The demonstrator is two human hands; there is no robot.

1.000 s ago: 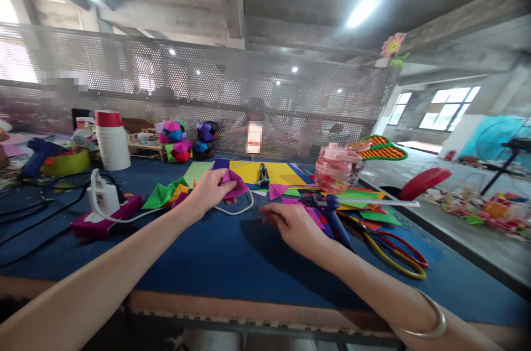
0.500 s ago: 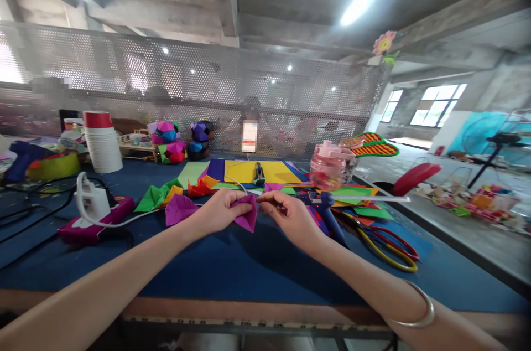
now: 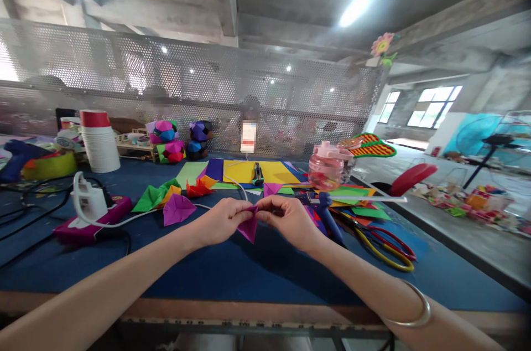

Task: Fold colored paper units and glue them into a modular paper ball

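Observation:
A piece of folded purple paper (image 3: pixel 249 227) is held above the blue table, its pointed corner hanging down. My left hand (image 3: pixel 226 221) is closed on its left side, thumb laid across the top. At the upper right edge, the thumb and fingers of my right hand (image 3: pixel 288 221) pinch the same paper. Part of the paper is hidden behind the left fingers. Left of my hands lie another folded purple piece (image 3: pixel 179 209), an orange-red one (image 3: pixel 198 187) and a green one (image 3: pixel 153 196).
To the right are a blue glue gun (image 3: pixel 327 215), scissors (image 3: pixel 388 248) with red and yellow handles, and a pink jar (image 3: pixel 326 165). A power strip (image 3: pixel 93 218) with a white cable stands left, near stacked paper cups (image 3: pixel 99 143). Behind are coloured sheets (image 3: pixel 282 171) with a box cutter (image 3: pixel 258 173).
My right hand has come left and its fingers now meet the purple paper. The paper has tipped, its point now a little lower. The view has shifted slightly.

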